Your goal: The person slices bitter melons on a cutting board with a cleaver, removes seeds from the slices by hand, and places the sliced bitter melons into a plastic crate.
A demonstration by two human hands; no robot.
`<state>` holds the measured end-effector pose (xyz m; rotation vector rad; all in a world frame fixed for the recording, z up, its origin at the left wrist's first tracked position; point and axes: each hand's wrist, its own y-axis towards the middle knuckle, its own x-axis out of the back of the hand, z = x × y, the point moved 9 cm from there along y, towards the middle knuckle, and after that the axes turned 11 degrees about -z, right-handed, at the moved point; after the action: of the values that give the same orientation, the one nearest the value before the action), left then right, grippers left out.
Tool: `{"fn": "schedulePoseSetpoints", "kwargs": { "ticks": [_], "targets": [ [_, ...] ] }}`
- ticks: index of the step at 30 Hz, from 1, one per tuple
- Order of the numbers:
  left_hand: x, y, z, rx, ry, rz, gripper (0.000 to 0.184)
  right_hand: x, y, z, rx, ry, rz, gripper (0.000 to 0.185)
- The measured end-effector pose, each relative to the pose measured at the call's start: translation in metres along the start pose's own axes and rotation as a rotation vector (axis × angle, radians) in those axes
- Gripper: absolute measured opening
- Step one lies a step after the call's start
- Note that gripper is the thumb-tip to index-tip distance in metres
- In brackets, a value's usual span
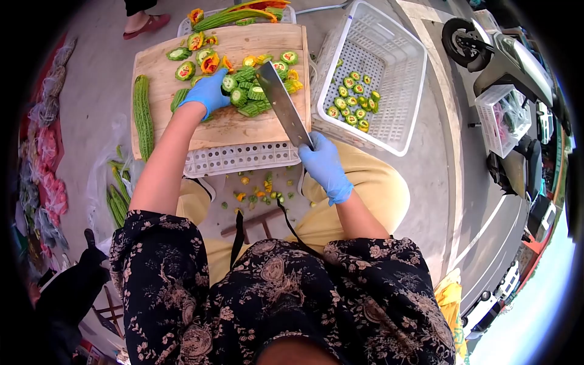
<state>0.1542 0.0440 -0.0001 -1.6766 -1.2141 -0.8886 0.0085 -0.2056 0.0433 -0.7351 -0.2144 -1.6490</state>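
The person's left hand, in a blue glove, touches a pile of bitter melon slices on a wooden cutting board. The right hand, gloved alike, grips a cleaver, its blade slanting over the board's right side. A whole bitter melon lies along the left edge. Rightward, a white plastic crate holds scattered cut pieces; a scooter stands beyond.
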Motion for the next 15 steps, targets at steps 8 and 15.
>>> {"fn": "schedulePoseSetpoints", "kwargs": {
  "ticks": [8, 15],
  "targets": [
    [0.006, -0.007, 0.001, 0.133, -0.029, 0.028, 0.074, 0.073, 0.220, -0.095, -0.065, -0.215, -0.515, 0.025],
    [0.005, -0.009, 0.002, 0.135, -0.080, 0.020, 0.072, 0.046, 0.291, -0.110, -0.038, -0.089, -0.493, 0.029]
  ]
}}
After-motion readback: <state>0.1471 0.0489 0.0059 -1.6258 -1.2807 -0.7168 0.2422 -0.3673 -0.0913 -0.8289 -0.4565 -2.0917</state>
